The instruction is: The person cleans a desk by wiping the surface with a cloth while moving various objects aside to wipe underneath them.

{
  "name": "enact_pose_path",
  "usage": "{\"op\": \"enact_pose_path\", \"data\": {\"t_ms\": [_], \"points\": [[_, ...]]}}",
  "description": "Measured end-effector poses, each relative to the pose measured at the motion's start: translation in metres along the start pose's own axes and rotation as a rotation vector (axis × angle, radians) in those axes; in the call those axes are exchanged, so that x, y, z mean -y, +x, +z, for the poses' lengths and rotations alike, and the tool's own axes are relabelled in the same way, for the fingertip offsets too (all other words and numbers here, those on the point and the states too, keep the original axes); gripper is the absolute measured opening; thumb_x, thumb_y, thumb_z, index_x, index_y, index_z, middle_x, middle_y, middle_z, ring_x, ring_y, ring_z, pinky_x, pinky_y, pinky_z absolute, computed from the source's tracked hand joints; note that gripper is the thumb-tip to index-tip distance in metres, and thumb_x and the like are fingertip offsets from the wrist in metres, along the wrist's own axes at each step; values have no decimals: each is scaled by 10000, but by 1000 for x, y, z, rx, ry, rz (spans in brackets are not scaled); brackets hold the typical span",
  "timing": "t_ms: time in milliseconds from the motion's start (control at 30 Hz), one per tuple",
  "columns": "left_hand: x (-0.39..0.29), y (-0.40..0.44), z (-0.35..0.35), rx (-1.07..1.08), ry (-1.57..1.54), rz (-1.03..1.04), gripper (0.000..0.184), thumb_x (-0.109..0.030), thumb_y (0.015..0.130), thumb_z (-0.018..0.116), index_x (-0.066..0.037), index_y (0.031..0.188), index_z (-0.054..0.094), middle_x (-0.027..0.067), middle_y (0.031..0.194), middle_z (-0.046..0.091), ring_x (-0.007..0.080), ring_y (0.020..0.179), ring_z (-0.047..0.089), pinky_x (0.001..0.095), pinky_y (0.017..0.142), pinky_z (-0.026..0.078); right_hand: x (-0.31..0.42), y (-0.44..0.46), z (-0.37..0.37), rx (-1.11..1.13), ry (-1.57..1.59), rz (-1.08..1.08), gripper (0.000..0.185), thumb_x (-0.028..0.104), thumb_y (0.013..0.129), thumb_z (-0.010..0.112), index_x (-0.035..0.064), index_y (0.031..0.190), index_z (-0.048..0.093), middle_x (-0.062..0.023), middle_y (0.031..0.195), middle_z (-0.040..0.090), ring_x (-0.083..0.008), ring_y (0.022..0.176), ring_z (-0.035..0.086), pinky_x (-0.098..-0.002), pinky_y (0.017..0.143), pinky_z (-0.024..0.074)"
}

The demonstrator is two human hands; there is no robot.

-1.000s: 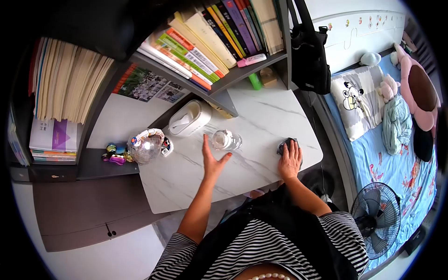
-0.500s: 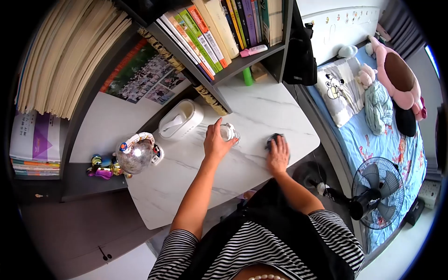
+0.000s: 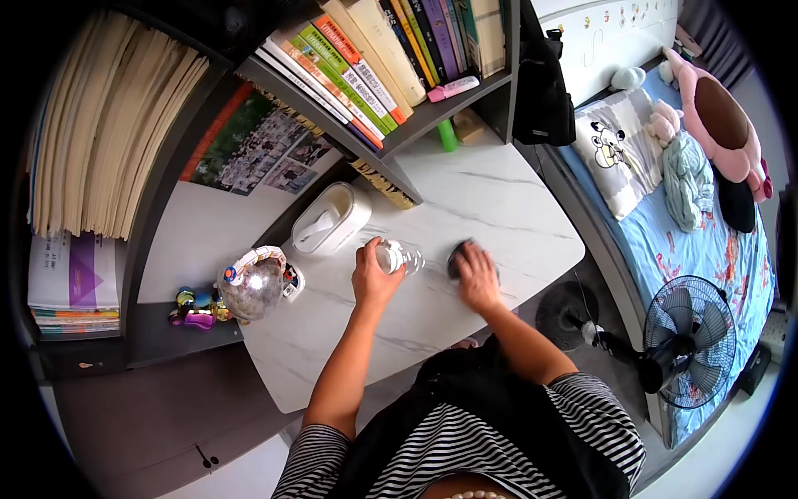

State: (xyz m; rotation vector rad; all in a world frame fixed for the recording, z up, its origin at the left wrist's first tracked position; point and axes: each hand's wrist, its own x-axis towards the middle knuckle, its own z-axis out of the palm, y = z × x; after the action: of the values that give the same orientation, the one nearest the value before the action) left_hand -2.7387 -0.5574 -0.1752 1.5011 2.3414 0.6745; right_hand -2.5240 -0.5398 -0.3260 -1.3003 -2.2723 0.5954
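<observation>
Head view: left hand (image 3: 376,281) has its fingers wrapped round a clear jar (image 3: 406,259) on the marbled desk (image 3: 532,216), right hand (image 3: 480,284) over a dark cloth (image 3: 455,261), finger spread too blurry to tell; fan (image 3: 702,349), bed (image 3: 661,254) off right.

dark cloth (image 3: 455,264), white marbled table (image 3: 519,220), striped sleeves (image 3: 603,420)

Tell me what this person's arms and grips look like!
The sleeves are short, with thin black and white stripes. Below them, the arms are bare, with no watch or bracelet to be seen. The left grip and right grip are bare hands without gloves; the right one looks blurry.
</observation>
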Motion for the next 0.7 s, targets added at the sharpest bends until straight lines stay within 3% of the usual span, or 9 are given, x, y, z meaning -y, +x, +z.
{"op": "enact_pose_path", "data": {"t_ms": [100, 267, 367, 433, 567, 700], "points": [[18, -4, -3, -17, 101, 23, 744, -202, 644, 836, -156, 1283, 458, 106, 1180, 542, 320, 1037, 600, 428, 823, 541, -15, 44, -7, -83, -71, 143, 607, 103, 767, 562, 26, 1363, 471, -208, 1504, 341, -344, 1424, 276, -484, 1181, 175], [26, -9, -2, -35, 123, -3, 762, -216, 635, 841, -158, 1290, 457, 102, 1171, 543, 317, 1030, 600, 430, 812, 545, -20, 101, 3, -92, -65, 187, 610, 112, 803, 548, 26, 1395, 432, -207, 1521, 316, -337, 1437, 251, -465, 1188, 168], [24, -10, 2, 16, 81, -75, 760, -212, 635, 836, -136, 1293, 464, 123, 1169, 549, 335, 1069, 578, 441, 843, 526, -29, 131, 14, -84, -49, 110, 565, 110, 826, 538, 33, 1379, 453, -184, 1518, 333, -320, 1435, 262, -450, 1187, 183], [24, -9, 5, -6, 88, -55, 762, -209, 631, 839, -138, 1289, 463, 124, 1158, 549, 336, 1051, 588, 443, 828, 534, -36, 150, 23, -122, -11, 33, 566, 66, 784, 582, 43, 1340, 481, -190, 1488, 368, -337, 1408, 300, -462, 1165, 234], [19, -7, 2, -17, 85, -31, 747, -196, 628, 841, -131, 1273, 468, 122, 1149, 554, 340, 1037, 598, 437, 824, 536, -39, 200, 38, -161, 80, -8, 473, 28, 777, 547, 30, 1250, 529, -181, 1443, 429, -341, 1366, 362, -444, 1134, 288], [17, -7, 3, -43, 118, -8, 717, -170, 626, 834, -121, 1253, 488, 125, 1133, 565, 330, 974, 628, 421, 760, 562, -48, 256, 62, -203, 110, -105, 404, 88, 833, 516, 24, 1230, 552, -187, 1396, 478, -345, 1315, 418, -443, 1078, 350]]}}
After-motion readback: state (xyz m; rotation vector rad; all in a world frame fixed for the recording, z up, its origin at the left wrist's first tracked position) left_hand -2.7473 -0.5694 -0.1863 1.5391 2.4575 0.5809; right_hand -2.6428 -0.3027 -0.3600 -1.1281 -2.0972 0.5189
